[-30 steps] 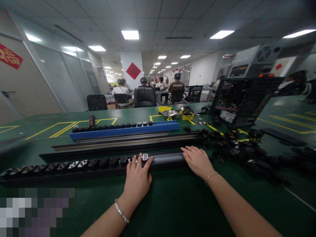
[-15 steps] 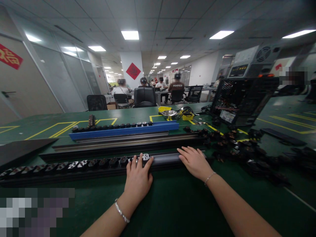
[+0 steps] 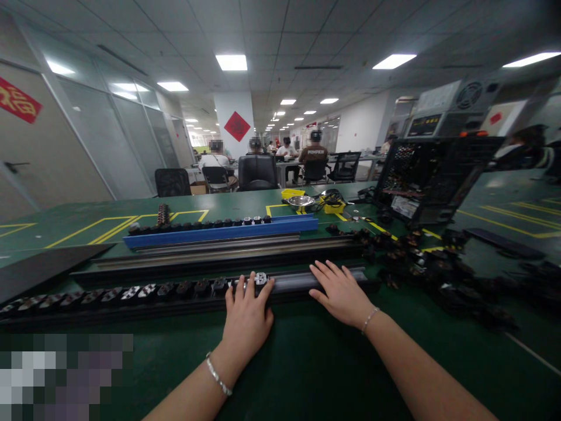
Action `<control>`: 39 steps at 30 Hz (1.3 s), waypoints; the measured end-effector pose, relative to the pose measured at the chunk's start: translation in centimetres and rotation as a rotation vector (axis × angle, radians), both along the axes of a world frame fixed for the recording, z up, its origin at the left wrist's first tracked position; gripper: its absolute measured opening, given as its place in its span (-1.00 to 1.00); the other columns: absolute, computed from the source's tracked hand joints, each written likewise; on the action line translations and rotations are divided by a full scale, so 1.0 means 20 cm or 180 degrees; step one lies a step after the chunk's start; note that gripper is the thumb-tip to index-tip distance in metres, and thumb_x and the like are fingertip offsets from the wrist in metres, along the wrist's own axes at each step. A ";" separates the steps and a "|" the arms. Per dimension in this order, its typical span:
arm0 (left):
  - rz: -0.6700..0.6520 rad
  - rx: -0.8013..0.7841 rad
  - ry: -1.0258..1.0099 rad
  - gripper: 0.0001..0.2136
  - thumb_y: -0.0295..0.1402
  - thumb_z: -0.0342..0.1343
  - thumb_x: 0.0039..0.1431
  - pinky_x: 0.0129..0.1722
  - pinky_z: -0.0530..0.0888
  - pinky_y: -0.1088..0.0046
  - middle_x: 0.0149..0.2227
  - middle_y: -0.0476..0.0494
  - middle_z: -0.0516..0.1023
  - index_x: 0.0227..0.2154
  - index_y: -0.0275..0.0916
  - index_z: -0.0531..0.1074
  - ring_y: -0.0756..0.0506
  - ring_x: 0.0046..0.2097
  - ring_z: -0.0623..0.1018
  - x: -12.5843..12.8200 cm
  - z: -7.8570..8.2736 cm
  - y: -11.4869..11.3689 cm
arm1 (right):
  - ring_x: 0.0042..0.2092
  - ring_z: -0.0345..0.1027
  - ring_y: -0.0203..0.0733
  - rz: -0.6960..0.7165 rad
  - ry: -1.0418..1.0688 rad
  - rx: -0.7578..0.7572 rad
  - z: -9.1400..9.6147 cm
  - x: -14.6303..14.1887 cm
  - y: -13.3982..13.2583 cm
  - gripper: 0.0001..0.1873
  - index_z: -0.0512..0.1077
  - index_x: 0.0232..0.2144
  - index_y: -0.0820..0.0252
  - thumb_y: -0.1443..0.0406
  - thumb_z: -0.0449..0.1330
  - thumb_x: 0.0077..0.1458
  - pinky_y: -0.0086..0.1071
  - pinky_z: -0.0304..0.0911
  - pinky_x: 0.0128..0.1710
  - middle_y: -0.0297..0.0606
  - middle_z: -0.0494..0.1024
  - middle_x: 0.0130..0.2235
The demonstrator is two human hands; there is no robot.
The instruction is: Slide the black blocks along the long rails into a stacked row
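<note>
A long black channel rail [image 3: 289,283] lies across the table in front of me, with a row of small black socket-like modules [image 3: 166,290] set along its left part. Over the row's right end, my left hand [image 3: 248,316] rests with its fingers spread. A white-faced module [image 3: 260,278] shows just beyond its fingertips; whether the fingers press on it is partly hidden. My right hand [image 3: 344,292] lies open and flat over the bare part of the rail, fingers stretched towards the far side. Neither hand is wrapped around anything.
Behind lie more metal rails [image 3: 228,255] and a blue rail [image 3: 219,232] carrying modules. A pile of dark loose parts [image 3: 442,275] covers the right side. Further back are an open computer case [image 3: 421,181], a metal bowl [image 3: 300,201] and yellow trays [image 3: 333,204]. People sit at far desks.
My right hand has shifted slightly left along the rail, its thumb now further out from the fingers. My left hand has barely moved, edging slightly right.
</note>
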State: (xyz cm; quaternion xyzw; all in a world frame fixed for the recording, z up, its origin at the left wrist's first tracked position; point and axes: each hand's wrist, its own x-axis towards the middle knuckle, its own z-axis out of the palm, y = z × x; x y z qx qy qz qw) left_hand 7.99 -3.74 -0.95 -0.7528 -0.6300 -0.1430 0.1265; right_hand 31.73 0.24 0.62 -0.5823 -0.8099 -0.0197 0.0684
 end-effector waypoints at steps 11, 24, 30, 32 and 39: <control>-0.0035 0.0002 -0.0029 -0.46 -0.26 0.05 0.11 0.15 0.09 -0.10 0.26 -0.24 0.20 0.19 0.11 0.17 -0.38 0.26 0.16 0.01 0.00 0.01 | 0.31 -0.16 0.08 -0.0008 -0.0030 0.0090 -0.01 -0.03 -0.01 -0.30 0.08 0.27 0.05 -0.07 -0.13 0.16 0.06 -0.16 0.22 -0.18 0.05 0.32; -0.0027 -0.0003 -0.0090 -0.43 -0.30 0.06 0.08 0.16 0.08 -0.12 0.25 -0.21 0.23 0.19 0.12 0.16 -0.37 0.26 0.17 0.01 0.00 0.00 | 0.30 -0.13 0.09 -0.0058 -0.0039 0.0179 -0.02 -0.05 -0.02 -0.32 0.11 0.26 0.09 -0.01 -0.06 0.15 0.05 -0.14 0.22 -0.16 0.07 0.31; 0.0050 0.0083 -0.0431 -0.32 -0.33 0.00 0.11 0.20 0.06 -0.10 0.23 -0.27 0.26 0.30 -0.22 -0.08 -0.31 0.25 0.20 0.02 0.00 0.01 | 0.31 -0.14 0.09 -0.0049 -0.0033 0.0178 -0.02 -0.04 -0.02 -0.32 0.11 0.26 0.09 0.00 -0.05 0.15 0.05 -0.14 0.22 -0.16 0.06 0.31; 0.0085 0.0080 -0.0536 -0.34 -0.30 -0.02 0.13 0.21 0.06 -0.10 0.21 -0.34 0.28 0.28 -0.35 -0.05 -0.30 0.25 0.21 0.02 0.00 0.02 | 0.31 -0.14 0.08 -0.0049 -0.0034 0.0165 -0.02 -0.04 -0.02 -0.32 0.10 0.26 0.09 0.00 -0.05 0.15 0.05 -0.14 0.22 -0.16 0.06 0.31; 0.0029 0.0069 -0.0495 -0.44 -0.30 -0.04 0.14 0.22 0.06 -0.09 0.16 -0.38 0.35 0.19 -0.43 0.14 -0.30 0.24 0.23 0.01 0.00 0.02 | 0.31 -0.16 0.08 -0.0041 -0.0033 0.0104 -0.01 -0.04 -0.02 -0.31 0.09 0.27 0.10 -0.02 -0.06 0.15 0.04 -0.16 0.23 -0.16 0.05 0.32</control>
